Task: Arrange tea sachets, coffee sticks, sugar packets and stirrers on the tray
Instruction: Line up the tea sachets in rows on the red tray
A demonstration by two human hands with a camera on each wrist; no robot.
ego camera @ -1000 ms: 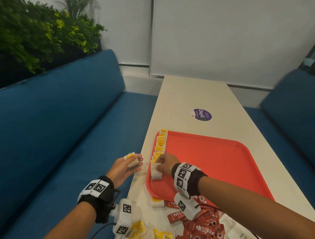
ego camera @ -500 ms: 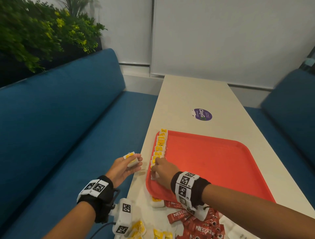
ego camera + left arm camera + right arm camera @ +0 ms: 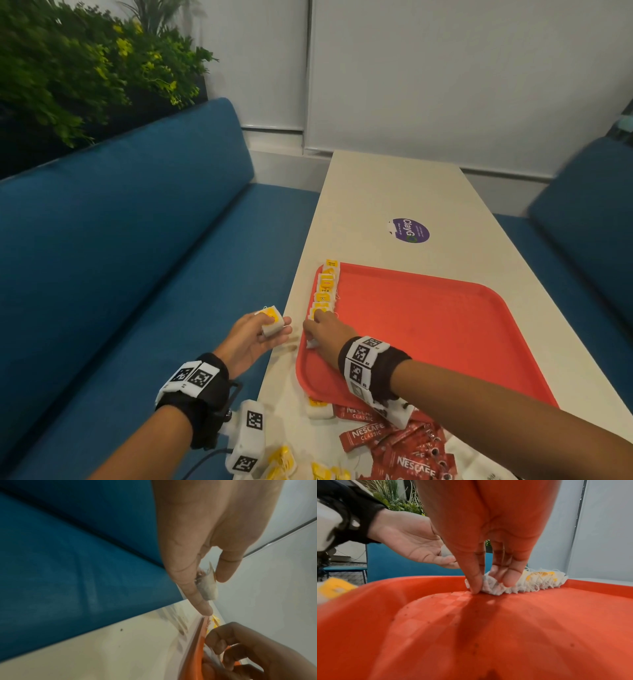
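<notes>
Tea sachets (image 3: 324,291) sit in a row along the left rim of the red tray (image 3: 428,329), mid-frame in the head view. Right hand (image 3: 327,334) is at the near end of that row, low centre of the frame; right wrist view shows its fingers (image 3: 476,580) curled down, pinching the last sachet (image 3: 491,586) against the tray floor. Left hand (image 3: 251,339) hovers just left of the tray over the surface (image 3: 394,192) edge, fingers and thumb holding a spare sachet (image 3: 272,320) with a yellow tag; left wrist view shows the same bag (image 3: 208,586) pinched between thumb and fingers. The two hands are near each other, not touching.

Bottom of the head frame: red coffee sticks (image 3: 394,442) lie in a loose pile on the surface just below the tray's near edge, more yellow-tagged tea bags (image 3: 308,471) scattered to their left, one loose sachet (image 3: 320,407) touching the tray's near corner. A purple round sticker (image 3: 410,230) is on the surface above the tray. Blue bench seat (image 3: 120,257) fills the left of the frame, green plants (image 3: 85,68) in the upper left.
</notes>
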